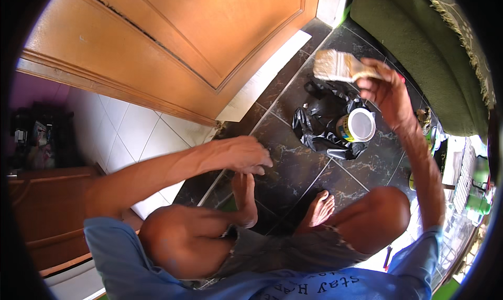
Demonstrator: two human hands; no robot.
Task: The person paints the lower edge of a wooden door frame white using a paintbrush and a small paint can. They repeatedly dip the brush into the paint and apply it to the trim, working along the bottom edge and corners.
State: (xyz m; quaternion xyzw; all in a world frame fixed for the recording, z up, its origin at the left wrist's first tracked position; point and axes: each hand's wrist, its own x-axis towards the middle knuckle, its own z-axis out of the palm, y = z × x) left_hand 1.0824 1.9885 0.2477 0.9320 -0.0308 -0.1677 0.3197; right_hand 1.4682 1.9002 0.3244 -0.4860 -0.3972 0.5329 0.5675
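Note:
High on the right, my right hand (390,93) is closed around the handle of a wide paintbrush (338,67). The brush is held sideways, its pale, paint-stained bristles pointing left toward the door. Below it stands a small paint can (360,126) with a white top and a coloured label, beside a crumpled black plastic bag (319,124) on the dark floor. My left hand (251,154) hangs above my left foot with its fingers loosely bent and apart, nothing in them. It touches neither the can nor the bag.
A brown panelled wooden door (209,33) stands at the upper left. Dark tiles (283,164) lie under my bare feet, and white tiles (131,127) to the left. A green cloth-covered piece of furniture (414,33) fills the upper right. Assorted items crowd the right edge.

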